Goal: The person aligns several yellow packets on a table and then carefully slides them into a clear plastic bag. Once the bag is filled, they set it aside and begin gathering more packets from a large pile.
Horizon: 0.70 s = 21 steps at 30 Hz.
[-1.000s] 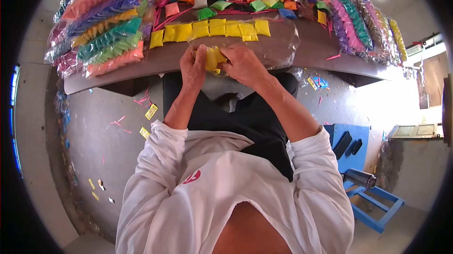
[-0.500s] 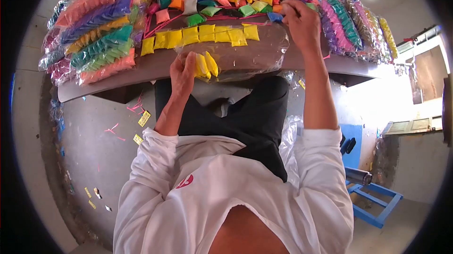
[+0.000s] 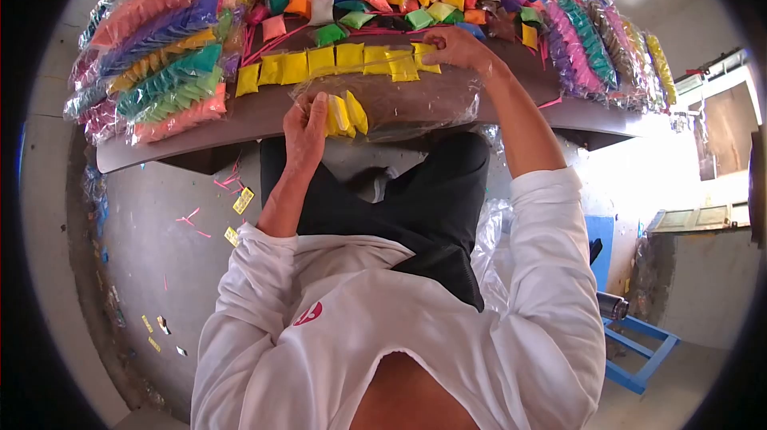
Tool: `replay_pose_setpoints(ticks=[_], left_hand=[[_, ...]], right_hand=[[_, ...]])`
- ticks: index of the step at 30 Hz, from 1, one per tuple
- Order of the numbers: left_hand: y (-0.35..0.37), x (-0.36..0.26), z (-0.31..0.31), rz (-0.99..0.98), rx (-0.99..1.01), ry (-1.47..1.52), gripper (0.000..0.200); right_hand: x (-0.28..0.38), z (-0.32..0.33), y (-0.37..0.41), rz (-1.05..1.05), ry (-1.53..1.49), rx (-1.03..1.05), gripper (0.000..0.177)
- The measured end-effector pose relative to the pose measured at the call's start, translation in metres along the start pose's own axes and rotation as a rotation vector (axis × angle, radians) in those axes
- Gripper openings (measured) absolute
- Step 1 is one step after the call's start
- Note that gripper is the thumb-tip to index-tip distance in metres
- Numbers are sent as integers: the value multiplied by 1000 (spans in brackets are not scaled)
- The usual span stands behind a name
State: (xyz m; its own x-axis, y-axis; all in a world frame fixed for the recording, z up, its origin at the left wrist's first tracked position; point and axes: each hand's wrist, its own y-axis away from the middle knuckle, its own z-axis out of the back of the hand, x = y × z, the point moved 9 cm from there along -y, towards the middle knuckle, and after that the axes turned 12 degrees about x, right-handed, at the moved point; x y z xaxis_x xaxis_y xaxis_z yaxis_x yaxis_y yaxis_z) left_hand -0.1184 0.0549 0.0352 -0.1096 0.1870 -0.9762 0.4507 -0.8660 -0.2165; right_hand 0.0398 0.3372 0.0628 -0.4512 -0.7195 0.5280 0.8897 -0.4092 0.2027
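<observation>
Left hand (image 3: 306, 130) fingers clamp yellow plastic sachets (image 3: 345, 114), long axes pointing tableward | right hand (image 3: 457, 48) fingers pinch row-end yellow sachet (image 3: 423, 62)

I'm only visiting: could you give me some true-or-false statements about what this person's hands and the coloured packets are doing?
1. The left hand holds a small stack of yellow packets at the near edge of the table. True.
2. The right hand rests on the blue stool. False: it is at the right end of the row of yellow packets on the table.
3. A clear plastic bag lies on the table between the hands. True.
4. The row laid out on the table is made of green packets. False: they are yellow.
5. Filled bags of sorted colours lie at the left of the table. True.
</observation>
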Motion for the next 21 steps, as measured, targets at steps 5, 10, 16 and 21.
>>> replay_pose_setpoints(ticks=[5,10,16,21], left_hand=[[0,0,2,0,20,-24,29],[3,-1,2,6,6,-41,30],[1,4,1,60,-2,-31,29],[3,-1,0,65,-12,-60,28]], right_hand=[[-5,4,9,-37,60,-43,54],[-5,11,27,-221,-268,115,63],[34,0,6,34,-277,241,57],[48,-14,-4,97,-206,298,51]])
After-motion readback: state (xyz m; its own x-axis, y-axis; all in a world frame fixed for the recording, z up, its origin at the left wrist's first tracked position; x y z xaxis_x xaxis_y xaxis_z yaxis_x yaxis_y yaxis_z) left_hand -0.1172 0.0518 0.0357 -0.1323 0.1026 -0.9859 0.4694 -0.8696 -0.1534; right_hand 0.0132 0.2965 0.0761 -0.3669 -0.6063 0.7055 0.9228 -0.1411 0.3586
